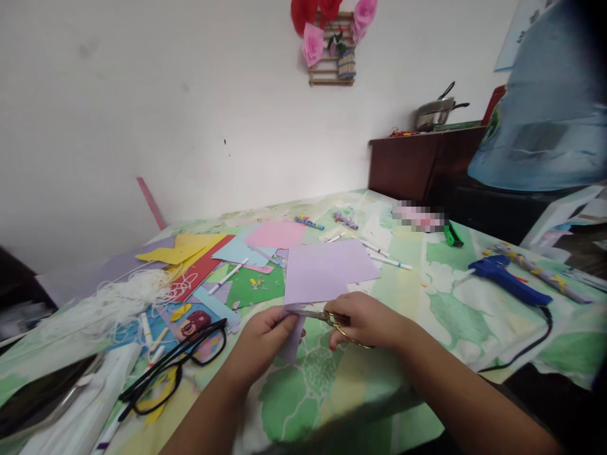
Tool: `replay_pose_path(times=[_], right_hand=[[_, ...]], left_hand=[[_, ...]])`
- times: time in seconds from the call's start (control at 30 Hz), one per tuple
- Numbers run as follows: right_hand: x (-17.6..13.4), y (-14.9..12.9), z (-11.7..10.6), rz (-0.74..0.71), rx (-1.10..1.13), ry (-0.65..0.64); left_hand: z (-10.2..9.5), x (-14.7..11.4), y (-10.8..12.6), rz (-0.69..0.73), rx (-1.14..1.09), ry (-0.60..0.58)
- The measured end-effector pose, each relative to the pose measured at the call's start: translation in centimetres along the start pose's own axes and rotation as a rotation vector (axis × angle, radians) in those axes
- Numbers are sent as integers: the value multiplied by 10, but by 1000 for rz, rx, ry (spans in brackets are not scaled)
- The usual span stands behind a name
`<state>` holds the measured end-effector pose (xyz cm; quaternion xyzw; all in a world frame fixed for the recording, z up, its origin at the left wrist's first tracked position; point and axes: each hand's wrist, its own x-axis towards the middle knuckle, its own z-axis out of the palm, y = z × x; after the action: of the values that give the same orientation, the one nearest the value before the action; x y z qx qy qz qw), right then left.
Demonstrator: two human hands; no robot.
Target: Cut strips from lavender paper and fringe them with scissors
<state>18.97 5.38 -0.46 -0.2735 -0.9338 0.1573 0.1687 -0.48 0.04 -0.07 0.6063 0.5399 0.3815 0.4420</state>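
Left fingers [287, 325] pinching paper [329, 272], right fingers [343, 304] gripping scissors [328, 316]

Near the table's [289, 404] front edge, the left hand [263, 338] is on the sheet of paper [329, 272], which reaches out beyond both hands; the scissors [327, 316] sit in the right hand [360, 316], blades toward the left one. Over to the left, more papers [256, 284] overlap, a heap of string [137, 291] at their outer side and eyeglasses [174, 357] nearer the person. Across on the right lies a glue gun [512, 281], a cutter [454, 234] behind it. Past the far right corner, a cabinet [403, 161] bears a pot [434, 115].
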Motion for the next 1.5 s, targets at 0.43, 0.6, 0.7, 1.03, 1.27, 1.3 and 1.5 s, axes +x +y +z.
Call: replay_pose_path(times=[0.43,0.6,0.7,1.03,1.27,1.3,1.5], right_hand=[[-1,2,0,22,-19,14],[0,1,-2,73,58,-36],[0,0,-3,91,150,-90],[-4,4,-1,120,215,-96],[-3,3,0,102,209,-93],[-4,2,0,95,206,-99],[-3,1,2,75,202,-131]], left_hand=[[-3,-1,4,-129,-150,-34],[-3,0,0,-96,-57,-15],[-3,0,-2,-45,-19,34],[-2,0,2,5,-22,106],[-1,0,1,16,-32,131],[-1,0,1,11,-38,133],[2,1,1,-18,-13,112]])
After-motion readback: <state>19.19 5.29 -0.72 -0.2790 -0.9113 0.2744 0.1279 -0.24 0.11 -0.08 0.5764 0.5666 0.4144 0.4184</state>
